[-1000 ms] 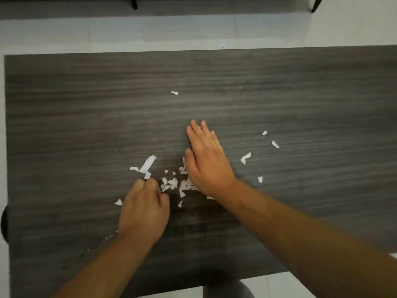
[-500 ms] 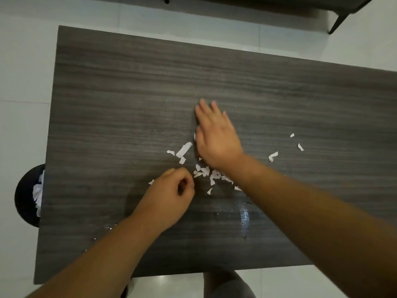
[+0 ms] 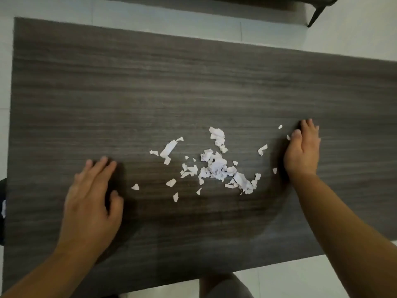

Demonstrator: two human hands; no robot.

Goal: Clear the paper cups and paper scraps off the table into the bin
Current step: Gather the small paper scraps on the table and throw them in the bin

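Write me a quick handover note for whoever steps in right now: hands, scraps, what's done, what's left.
Left hand: open, flat on the table, nothing in its grip.
Right hand: open, at the right of the scraps, small bits beside it.
Scraps: loose heap mid-table, strays around it.
Bin: dark sliver at the left edge.
Done: no cups in view.
Left: gather the scraps and bin them.

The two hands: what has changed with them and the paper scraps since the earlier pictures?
The right hand has moved off the main heap of paper scraps to its right, beside the outlying bits. The left hand, curled before, has opened and drawn back to the left, flat on the table. The scraps remain on the table; neither hand holds any.
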